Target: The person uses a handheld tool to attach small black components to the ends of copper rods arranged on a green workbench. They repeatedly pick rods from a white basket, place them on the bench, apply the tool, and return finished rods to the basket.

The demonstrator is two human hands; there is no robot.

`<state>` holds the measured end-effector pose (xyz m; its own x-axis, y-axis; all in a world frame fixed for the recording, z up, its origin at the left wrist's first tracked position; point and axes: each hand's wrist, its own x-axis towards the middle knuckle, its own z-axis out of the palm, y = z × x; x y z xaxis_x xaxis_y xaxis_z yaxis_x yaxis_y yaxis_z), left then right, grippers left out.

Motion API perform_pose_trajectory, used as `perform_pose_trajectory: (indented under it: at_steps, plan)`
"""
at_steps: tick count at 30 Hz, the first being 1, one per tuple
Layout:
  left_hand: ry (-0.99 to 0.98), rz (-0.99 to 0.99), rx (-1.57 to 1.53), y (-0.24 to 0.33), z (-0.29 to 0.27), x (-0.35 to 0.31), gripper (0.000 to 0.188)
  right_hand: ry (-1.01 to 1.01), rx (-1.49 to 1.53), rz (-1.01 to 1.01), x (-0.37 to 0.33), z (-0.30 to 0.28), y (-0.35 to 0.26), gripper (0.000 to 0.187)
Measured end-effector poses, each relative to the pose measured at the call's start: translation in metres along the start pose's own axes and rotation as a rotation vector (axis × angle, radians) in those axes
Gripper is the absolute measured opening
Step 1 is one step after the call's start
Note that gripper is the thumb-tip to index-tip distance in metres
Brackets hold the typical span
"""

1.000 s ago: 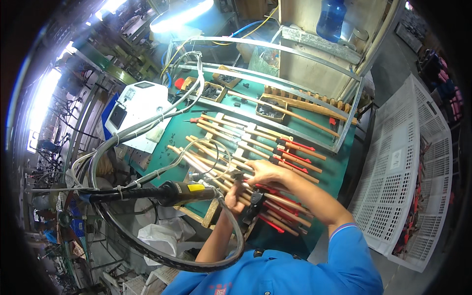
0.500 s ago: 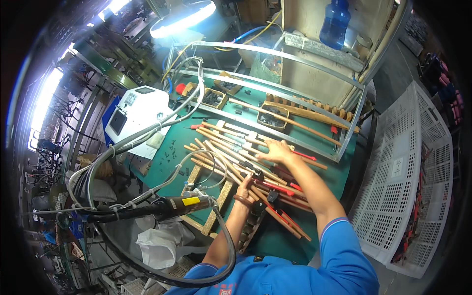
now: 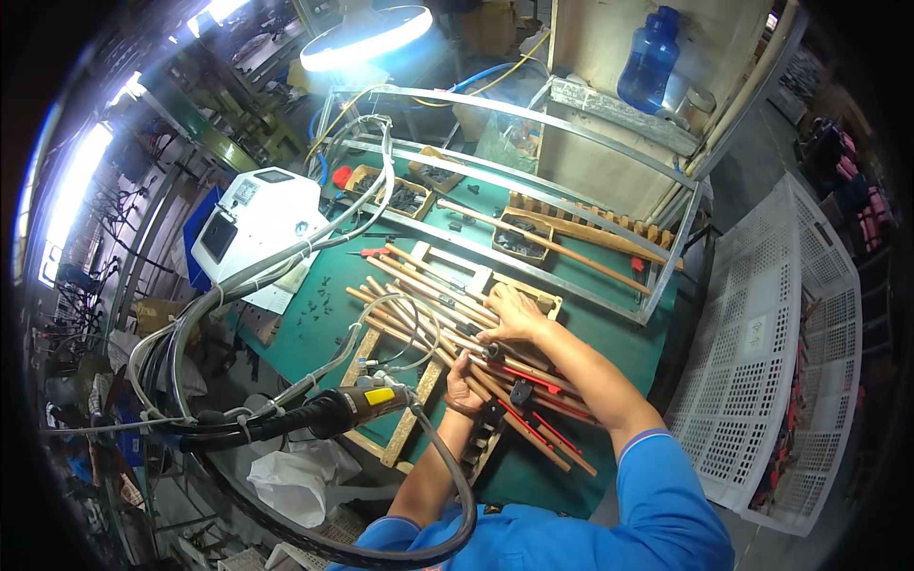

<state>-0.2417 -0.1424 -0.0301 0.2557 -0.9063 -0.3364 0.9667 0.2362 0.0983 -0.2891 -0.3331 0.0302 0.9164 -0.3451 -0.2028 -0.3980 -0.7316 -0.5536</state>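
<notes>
A loose bundle of long wooden rods (image 3: 405,303) lies slantwise on the green work table, several of them with red strips and black plastic fittings (image 3: 521,392) near the right end. At the near side of the bundle, my left hand (image 3: 464,388) is closed round rods, thumb up. My right hand (image 3: 514,315) reaches over from the right and grips rods at the middle, its fingers bent down onto them. Its fingertips are partly hidden. Beneath the rods sits a pale wooden frame (image 3: 555,303), mostly covered.
A black cylindrical tool (image 3: 354,407) with hoses hangs at the left, near my left forearm. Behind the rods stand a metal frame (image 3: 533,257) and small boxes of black parts (image 3: 407,202). A white machine (image 3: 255,228) is left; a white plastic crate (image 3: 743,381) right.
My right hand has shifted left and a little toward me, and its spread fingers have come together on the rods. My left hand stays on the bundle. The whole view has moved slightly.
</notes>
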Motion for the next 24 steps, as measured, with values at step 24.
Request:
perform_pose_trajectory:
  at_steps: [24]
  plan:
    - [-0.243, -0.164, 0.341, -0.129, 0.174, -0.051, 0.054, -0.016, 0.330, 0.393, -0.235, -0.148, -0.037, 0.075]
